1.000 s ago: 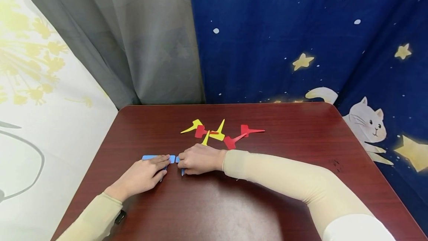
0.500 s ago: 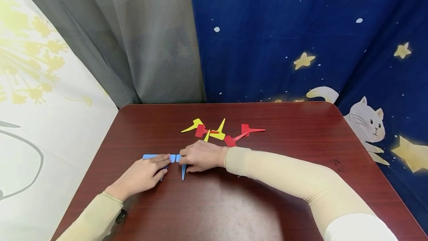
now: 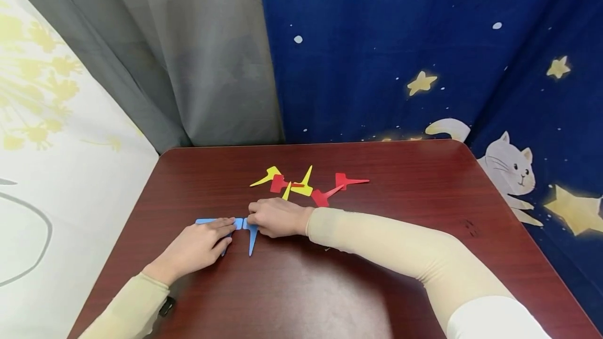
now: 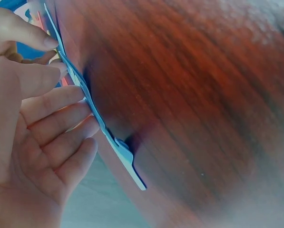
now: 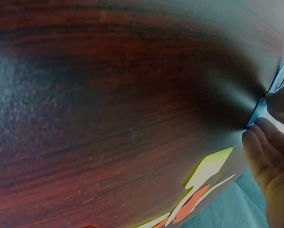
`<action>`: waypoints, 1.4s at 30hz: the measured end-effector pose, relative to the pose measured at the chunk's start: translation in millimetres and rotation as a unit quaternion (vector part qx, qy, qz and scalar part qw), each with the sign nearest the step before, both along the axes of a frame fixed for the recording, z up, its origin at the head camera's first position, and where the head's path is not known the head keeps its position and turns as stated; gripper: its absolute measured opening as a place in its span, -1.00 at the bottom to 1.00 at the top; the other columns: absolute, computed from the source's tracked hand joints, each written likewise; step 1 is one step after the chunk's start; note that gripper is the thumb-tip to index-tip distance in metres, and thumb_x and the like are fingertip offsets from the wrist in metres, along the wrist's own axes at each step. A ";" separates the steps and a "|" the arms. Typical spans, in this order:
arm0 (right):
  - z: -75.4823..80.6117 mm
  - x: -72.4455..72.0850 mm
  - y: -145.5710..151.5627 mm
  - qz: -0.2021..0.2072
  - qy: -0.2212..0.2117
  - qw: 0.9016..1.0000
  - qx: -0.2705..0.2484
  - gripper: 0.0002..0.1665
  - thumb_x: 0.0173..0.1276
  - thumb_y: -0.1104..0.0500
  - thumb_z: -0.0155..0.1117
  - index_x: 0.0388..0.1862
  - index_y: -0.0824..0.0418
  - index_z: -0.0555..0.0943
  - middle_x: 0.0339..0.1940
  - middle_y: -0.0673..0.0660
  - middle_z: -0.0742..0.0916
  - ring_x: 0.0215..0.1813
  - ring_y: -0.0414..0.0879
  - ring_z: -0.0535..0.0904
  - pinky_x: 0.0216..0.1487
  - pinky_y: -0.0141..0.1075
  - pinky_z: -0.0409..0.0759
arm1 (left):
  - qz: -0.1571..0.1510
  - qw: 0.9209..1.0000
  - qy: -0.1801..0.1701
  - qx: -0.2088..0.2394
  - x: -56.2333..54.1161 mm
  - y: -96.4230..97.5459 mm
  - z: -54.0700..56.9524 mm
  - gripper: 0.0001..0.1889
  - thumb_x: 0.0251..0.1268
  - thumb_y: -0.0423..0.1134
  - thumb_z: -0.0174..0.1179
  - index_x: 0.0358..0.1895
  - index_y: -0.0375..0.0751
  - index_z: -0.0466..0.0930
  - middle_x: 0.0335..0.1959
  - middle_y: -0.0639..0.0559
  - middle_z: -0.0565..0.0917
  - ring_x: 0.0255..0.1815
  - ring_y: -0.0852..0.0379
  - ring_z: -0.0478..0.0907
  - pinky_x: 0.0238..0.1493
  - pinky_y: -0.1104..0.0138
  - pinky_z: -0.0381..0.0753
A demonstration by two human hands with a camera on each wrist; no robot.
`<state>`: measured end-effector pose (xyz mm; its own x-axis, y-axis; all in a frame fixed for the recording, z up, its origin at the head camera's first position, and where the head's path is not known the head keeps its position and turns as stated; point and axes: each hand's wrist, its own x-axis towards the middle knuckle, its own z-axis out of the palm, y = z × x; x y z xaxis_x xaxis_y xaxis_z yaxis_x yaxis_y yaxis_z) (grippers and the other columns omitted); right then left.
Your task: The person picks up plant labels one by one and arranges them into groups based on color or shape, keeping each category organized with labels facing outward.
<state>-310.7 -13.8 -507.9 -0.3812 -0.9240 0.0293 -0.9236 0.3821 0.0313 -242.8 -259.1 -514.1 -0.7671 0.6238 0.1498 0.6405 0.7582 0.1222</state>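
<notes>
My left hand point(image 3: 200, 245) rests with its fingers nearly straight on a row of flat blue T-shaped plant labels point(image 3: 202, 221), partly covering them. In the left wrist view those blue labels point(image 4: 94, 107) run in a line under the fingertips. Just right of the row is another blue plant label point(image 3: 252, 234), its pointed stem toward me and a narrow gap at its left. My right hand point(image 3: 278, 217) pinches this label's head at the right side, hiding part of it. The right wrist view has thumb and fingers at the edges of the blue label point(image 5: 259, 108).
Beyond the right hand lie loose red plant labels point(image 3: 321, 198) and yellow plant labels point(image 3: 303, 189), some overlapping. One yellow label point(image 3: 287, 191) reaches close to the right hand's knuckles. The dark red table point(image 3: 400, 171) ends at curtains behind.
The right hand has shifted slightly away from me, baring more of the blue label's stem, whose tip now slants a little left. The left hand stays put on the row.
</notes>
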 end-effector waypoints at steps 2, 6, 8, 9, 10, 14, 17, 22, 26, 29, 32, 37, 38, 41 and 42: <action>0.7 0.2 -0.3 0.001 0.001 1.000 -0.002 -0.79 0.42 0.11 0.32 0.00 -0.02 0.74 -0.19 -0.04 0.59 -0.24 -0.24 0.45 -0.21 -0.48 0.50 | 0.001 1.000 0.006 -0.002 0.3 0.3 0.4 -0.60 0.37 -0.15 0.27 0.21 -0.19 0.68 0.22 -0.08 0.64 0.22 -0.01 0.60 -0.02 0.00 0.67; 2.7 0.0 0.5 -0.001 -0.004 1.000 -0.002 -0.78 0.42 0.10 0.34 0.01 -0.02 0.74 -0.19 -0.04 0.60 -0.22 -0.24 0.46 -0.20 -0.49 0.50 | 0.003 1.000 0.014 -0.004 0.3 1.7 0.6 -0.60 0.37 -0.15 0.27 0.21 -0.19 0.68 0.23 -0.08 0.64 0.20 -0.02 0.61 -0.04 0.00 0.68; 3.0 -0.7 1.0 -0.002 -0.005 1.000 0.000 -0.78 0.41 0.10 0.34 0.01 -0.02 0.74 -0.19 -0.05 0.59 -0.22 -0.25 0.45 -0.19 -0.49 0.50 | 0.004 1.000 0.019 -0.006 -0.1 2.7 0.2 -0.60 0.37 -0.14 0.26 0.21 -0.19 0.68 0.24 -0.08 0.63 0.21 -0.03 0.61 -0.04 0.00 0.68; 3.0 -1.0 1.2 -0.003 -0.005 1.000 0.000 -0.78 0.41 0.10 0.35 0.01 -0.02 0.74 -0.18 -0.05 0.59 -0.22 -0.25 0.45 -0.19 -0.49 0.50 | 0.004 1.000 0.020 -0.007 -0.3 3.1 0.0 -0.60 0.38 -0.14 0.26 0.21 -0.19 0.68 0.24 -0.08 0.63 0.21 -0.03 0.61 -0.03 0.00 0.68; 2.9 -1.4 1.3 -0.003 -0.005 1.000 0.000 -0.78 0.41 0.10 0.35 0.01 -0.03 0.74 -0.18 -0.06 0.59 -0.21 -0.25 0.45 -0.18 -0.49 0.50 | 0.005 1.000 0.022 -0.007 -0.5 3.5 -0.3 -0.61 0.38 -0.14 0.25 0.21 -0.20 0.68 0.24 -0.08 0.63 0.21 -0.03 0.60 -0.03 -0.01 0.68; 2.3 -2.1 1.4 -0.005 -0.005 1.000 0.001 -0.78 0.41 0.10 0.36 0.01 -0.03 0.74 -0.17 -0.06 0.59 -0.20 -0.25 0.45 -0.17 -0.49 0.50 | 0.007 1.000 0.024 -0.007 -0.7 3.7 -1.5 -0.61 0.39 -0.14 0.24 0.20 -0.20 0.68 0.25 -0.08 0.62 0.22 -0.04 0.60 -0.03 -0.01 0.68; 2.2 -1.9 1.6 -0.004 -0.006 1.000 0.001 -0.78 0.41 0.09 0.36 0.00 -0.03 0.74 -0.17 -0.06 0.59 -0.20 -0.25 0.45 -0.17 -0.50 0.50 | 0.009 1.000 0.023 -0.006 -0.2 3.5 -2.2 -0.61 0.38 -0.14 0.24 0.20 -0.19 0.68 0.25 -0.08 0.62 0.22 -0.03 0.59 -0.05 -0.01 0.68; 1.9 -1.6 2.8 -0.002 -0.007 1.000 -0.006 -0.81 0.42 0.07 0.32 -0.02 -0.04 0.73 -0.20 -0.07 0.58 -0.23 -0.26 0.44 -0.22 -0.49 0.48 | 0.010 1.000 0.025 -0.005 1.0 3.2 -3.2 -0.61 0.38 -0.15 0.24 0.20 -0.20 0.68 0.26 -0.08 0.62 0.23 -0.04 0.59 -0.06 -0.01 0.69; 3.6 -3.3 6.2 -0.003 -0.007 1.000 -0.024 -0.82 0.44 0.06 0.29 -0.05 -0.01 0.73 -0.25 -0.08 0.56 -0.28 -0.26 0.44 -0.28 -0.48 0.46 | 0.009 0.999 0.031 -0.002 1.8 3.3 -4.5 -0.62 0.37 -0.15 0.25 0.19 -0.21 0.69 0.25 -0.09 0.62 0.23 -0.05 0.59 -0.04 -0.01 0.68; 6.6 -6.9 9.7 -0.008 0.000 0.999 -0.033 -0.83 0.44 0.06 0.27 -0.07 -0.01 0.73 -0.27 -0.08 0.56 -0.29 -0.26 0.44 -0.29 -0.48 0.45 | 0.006 0.999 0.039 0.002 1.8 3.8 -5.8 -0.62 0.36 -0.17 0.27 0.17 -0.22 0.69 0.24 -0.09 0.63 0.23 -0.04 0.59 -0.03 0.00 0.68; 10.6 -11.9 13.3 -0.014 0.005 0.999 -0.041 -0.83 0.43 0.08 0.25 -0.09 -0.02 0.74 -0.28 -0.09 0.57 -0.28 -0.25 0.45 -0.28 -0.47 0.46 | 0.006 0.999 0.045 0.004 1.9 4.1 -6.9 -0.63 0.34 -0.18 0.28 0.16 -0.23 0.70 0.23 -0.10 0.63 0.21 -0.04 0.61 -0.05 0.00 0.69; 14.6 -19.6 19.0 -0.026 0.000 0.998 -0.055 -0.81 0.41 0.09 0.28 -0.06 -0.01 0.74 -0.26 -0.08 0.60 -0.25 -0.24 0.48 -0.24 -0.44 0.50 | 0.011 0.999 0.048 0.004 3.0 2.8 -8.1 -0.63 0.34 -0.17 0.28 0.16 -0.20 0.71 0.23 -0.08 0.64 0.18 -0.01 0.62 -0.11 0.01 0.70; 14.7 -20.7 20.4 -0.029 0.000 0.998 -0.056 -0.81 0.41 0.09 0.28 -0.06 0.00 0.73 -0.25 -0.08 0.60 -0.25 -0.24 0.48 -0.24 -0.43 0.50 | 0.012 0.999 0.048 0.004 3.2 2.5 -8.4 -0.63 0.34 -0.17 0.27 0.16 -0.20 0.71 0.23 -0.08 0.63 0.18 -0.01 0.63 -0.11 0.01 0.70; 15.5 -24.0 25.3 -0.038 0.001 0.998 -0.054 -0.83 0.44 0.08 0.24 -0.07 -0.01 0.72 -0.24 -0.07 0.59 -0.26 -0.23 0.49 -0.29 -0.41 0.51 | 0.010 0.999 0.049 0.004 3.0 1.7 -9.8 -0.62 0.35 -0.16 0.26 0.17 -0.20 0.70 0.23 -0.09 0.63 0.18 -0.01 0.63 -0.11 0.01 0.70; 15.8 -25.3 27.2 -0.042 0.003 0.998 -0.053 -0.83 0.45 0.08 0.23 -0.08 -0.01 0.72 -0.24 -0.07 0.59 -0.26 -0.22 0.49 -0.31 -0.40 0.52 | 0.009 0.999 0.050 0.005 2.7 1.6 -10.3 -0.62 0.35 -0.16 0.26 0.17 -0.20 0.70 0.23 -0.09 0.63 0.18 -0.02 0.63 -0.11 0.01 0.70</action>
